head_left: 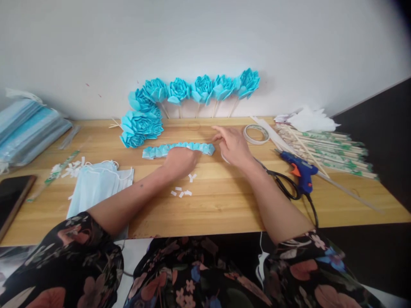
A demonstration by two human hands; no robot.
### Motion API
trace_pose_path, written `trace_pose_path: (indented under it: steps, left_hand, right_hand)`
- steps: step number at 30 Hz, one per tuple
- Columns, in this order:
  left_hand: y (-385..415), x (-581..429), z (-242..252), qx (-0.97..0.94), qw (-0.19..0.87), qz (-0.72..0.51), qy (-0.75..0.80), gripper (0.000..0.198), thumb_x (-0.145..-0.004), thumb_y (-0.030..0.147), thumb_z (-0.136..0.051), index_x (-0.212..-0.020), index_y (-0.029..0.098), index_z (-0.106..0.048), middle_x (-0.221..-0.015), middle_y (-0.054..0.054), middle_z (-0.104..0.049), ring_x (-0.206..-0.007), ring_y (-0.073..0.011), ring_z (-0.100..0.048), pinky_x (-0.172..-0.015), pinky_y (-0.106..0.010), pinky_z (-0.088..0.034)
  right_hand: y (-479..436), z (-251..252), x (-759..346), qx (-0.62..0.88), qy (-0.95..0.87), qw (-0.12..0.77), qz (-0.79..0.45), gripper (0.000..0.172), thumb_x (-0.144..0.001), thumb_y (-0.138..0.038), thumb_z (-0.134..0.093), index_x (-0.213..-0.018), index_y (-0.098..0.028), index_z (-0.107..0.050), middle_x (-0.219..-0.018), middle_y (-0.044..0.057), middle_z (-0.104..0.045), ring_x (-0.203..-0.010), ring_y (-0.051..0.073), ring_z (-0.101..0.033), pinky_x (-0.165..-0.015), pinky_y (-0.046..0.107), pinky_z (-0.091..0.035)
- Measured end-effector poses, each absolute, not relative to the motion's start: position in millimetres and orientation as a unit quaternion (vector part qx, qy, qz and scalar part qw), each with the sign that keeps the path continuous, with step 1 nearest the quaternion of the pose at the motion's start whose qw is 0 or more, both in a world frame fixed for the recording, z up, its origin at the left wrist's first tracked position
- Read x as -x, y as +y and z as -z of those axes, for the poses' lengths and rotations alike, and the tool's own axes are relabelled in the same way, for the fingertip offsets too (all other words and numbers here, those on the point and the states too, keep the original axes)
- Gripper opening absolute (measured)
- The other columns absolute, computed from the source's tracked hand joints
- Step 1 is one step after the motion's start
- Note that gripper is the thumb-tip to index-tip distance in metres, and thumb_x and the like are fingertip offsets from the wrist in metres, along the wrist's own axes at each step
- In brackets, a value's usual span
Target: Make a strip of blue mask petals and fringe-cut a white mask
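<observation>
A row of pale blue pleated pieces lies across the middle of the table. My left hand rests over its near side with the fingers curled; what they grip, if anything, is hidden. Just beyond the row's right end is my right hand, its fingers loosely stretched to the left and apart, with nothing visible in them. Below my palm a pale curved edge shows, too covered to name. Small white paper bits are scattered in front of my left hand.
Blue flowers on sticks lean along the wall. At right are a tape roll, a blue glue gun with its cord, and wrapped chopsticks. At left are face masks, packed masks and a phone.
</observation>
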State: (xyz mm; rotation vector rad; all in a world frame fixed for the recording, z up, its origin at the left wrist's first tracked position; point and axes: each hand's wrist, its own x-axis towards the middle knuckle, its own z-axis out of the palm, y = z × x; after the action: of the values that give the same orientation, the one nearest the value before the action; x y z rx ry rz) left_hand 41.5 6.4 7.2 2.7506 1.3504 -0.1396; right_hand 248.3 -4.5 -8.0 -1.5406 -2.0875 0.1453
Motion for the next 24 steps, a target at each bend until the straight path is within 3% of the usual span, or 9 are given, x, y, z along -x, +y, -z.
trace_pose_path:
  steps: [4, 9, 16, 24]
  left_hand:
    - [7, -39, -10, -0.892, 0.051, 0.024, 0.448, 0.043, -0.095, 0.023, -0.039, -0.118, 0.024, -0.076, -0.099, -0.014, -0.079, -0.089, -0.0306, -0.073, -0.072, -0.037, -0.051]
    - [10, -38, -14, -0.882, 0.091, -0.063, 0.458, 0.045, -0.095, 0.022, -0.042, -0.126, 0.028, -0.073, -0.113, -0.009, -0.078, -0.095, -0.0252, -0.073, -0.080, -0.033, -0.052]
    - [7, -49, -8, -0.900, 0.037, 0.040, 0.433, 0.044, -0.096, 0.025, -0.037, -0.118, 0.024, -0.075, -0.094, -0.013, -0.078, -0.085, -0.0299, -0.073, -0.070, -0.036, -0.049]
    - [6, -49, -6, -0.907, 0.022, 0.052, 0.417, 0.041, -0.095, 0.023, -0.038, -0.115, 0.023, -0.074, -0.088, -0.014, -0.077, -0.082, -0.0304, -0.072, -0.066, -0.035, -0.046]
  right_hand:
    - [-3, 9, -243, 0.579, -0.788, 0.190, -0.085, 0.053, -0.083, -0.001, -0.043, -0.132, -0.012, -0.061, -0.104, 0.008, -0.080, -0.107, 0.028, -0.067, -0.110, 0.046, -0.037]
    - [-4, 9, -240, 0.591, -0.780, 0.186, -0.091, 0.053, -0.084, -0.001, -0.044, -0.133, -0.012, -0.061, -0.106, 0.007, -0.080, -0.110, 0.026, -0.067, -0.113, 0.045, -0.035]
    - [-5, 6, -243, 0.576, -0.788, 0.201, -0.083, 0.054, -0.084, -0.001, -0.042, -0.132, -0.015, -0.062, -0.107, 0.007, -0.079, -0.111, 0.027, -0.066, -0.114, 0.047, -0.034]
    - [-2, 8, -249, 0.584, -0.761, 0.280, -0.045, 0.054, -0.084, -0.003, -0.040, -0.133, -0.015, -0.061, -0.106, 0.007, -0.079, -0.104, 0.025, -0.068, -0.105, 0.044, -0.043]
